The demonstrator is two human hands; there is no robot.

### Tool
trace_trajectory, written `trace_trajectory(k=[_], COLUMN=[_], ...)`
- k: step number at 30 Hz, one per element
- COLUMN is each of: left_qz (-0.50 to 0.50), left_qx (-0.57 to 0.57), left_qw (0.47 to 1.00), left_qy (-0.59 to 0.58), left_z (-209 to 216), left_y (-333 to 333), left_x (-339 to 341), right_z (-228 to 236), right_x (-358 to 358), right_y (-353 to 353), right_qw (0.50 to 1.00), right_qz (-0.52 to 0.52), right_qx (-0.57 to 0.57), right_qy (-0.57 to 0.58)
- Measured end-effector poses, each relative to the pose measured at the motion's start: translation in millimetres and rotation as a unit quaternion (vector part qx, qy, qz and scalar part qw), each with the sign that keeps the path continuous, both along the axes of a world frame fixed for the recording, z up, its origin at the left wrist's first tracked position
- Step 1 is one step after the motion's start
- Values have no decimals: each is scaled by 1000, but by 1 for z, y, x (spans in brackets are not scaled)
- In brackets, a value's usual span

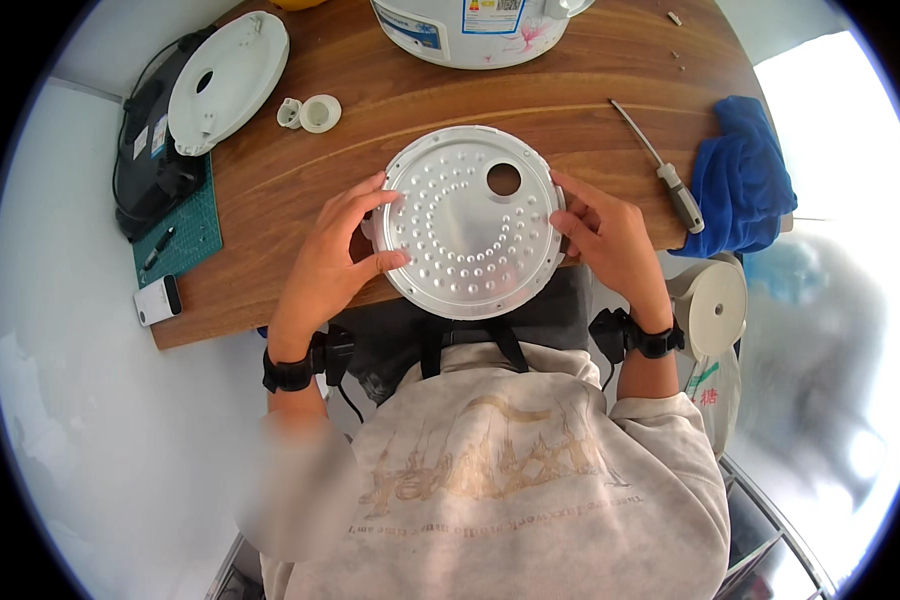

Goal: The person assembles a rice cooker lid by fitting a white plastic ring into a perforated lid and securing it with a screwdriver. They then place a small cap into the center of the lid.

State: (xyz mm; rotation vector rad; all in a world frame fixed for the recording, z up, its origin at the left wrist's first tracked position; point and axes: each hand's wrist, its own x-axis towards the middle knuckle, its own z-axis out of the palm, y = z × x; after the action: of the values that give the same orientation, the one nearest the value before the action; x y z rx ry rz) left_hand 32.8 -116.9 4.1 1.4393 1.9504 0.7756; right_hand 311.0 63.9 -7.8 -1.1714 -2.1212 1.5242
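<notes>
Between my two hands is a round silver metal plate (465, 215), dimpled all over, which looks like the inner lid of a rice cooker. A dark round hole sits at its upper right, showing the wood below. My left hand (345, 240) grips the plate's left rim, thumb on the top face and fingers along the edge. On the opposite rim, my right hand (605, 235) is closed with fingertips at the edge and thumb on the surface. The plate overlaps the table's front edge, near my lap. What lies under its rim is hidden.
A white rice cooker (470, 35) stands at the back. Left are a white plastic lid cover (232, 85), a black case (145, 150), small white caps (320, 114), a green mat (195, 225), pen (158, 248) and phone (157, 300). Right are a screwdriver (678, 195) and blue cloth (740, 180).
</notes>
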Motion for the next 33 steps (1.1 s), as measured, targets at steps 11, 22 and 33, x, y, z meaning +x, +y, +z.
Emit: trace_trajectory(k=[11, 22, 33], left_qz=[-19, -55, -3], left_qx=[-5, 59, 89], left_qw=[999, 996, 975], left_qy=[45, -32, -204], left_z=[4, 0, -14], left_y=[1, -4, -5], left_x=[1, -6, -14], right_z=[-5, -14, 2], right_x=[-1, 0, -6], right_y=[1, -3, -10], right_qw=[1000, 998, 992], right_qz=[0, -8, -48], right_qx=[-17, 51, -72], right_qy=[14, 33, 95])
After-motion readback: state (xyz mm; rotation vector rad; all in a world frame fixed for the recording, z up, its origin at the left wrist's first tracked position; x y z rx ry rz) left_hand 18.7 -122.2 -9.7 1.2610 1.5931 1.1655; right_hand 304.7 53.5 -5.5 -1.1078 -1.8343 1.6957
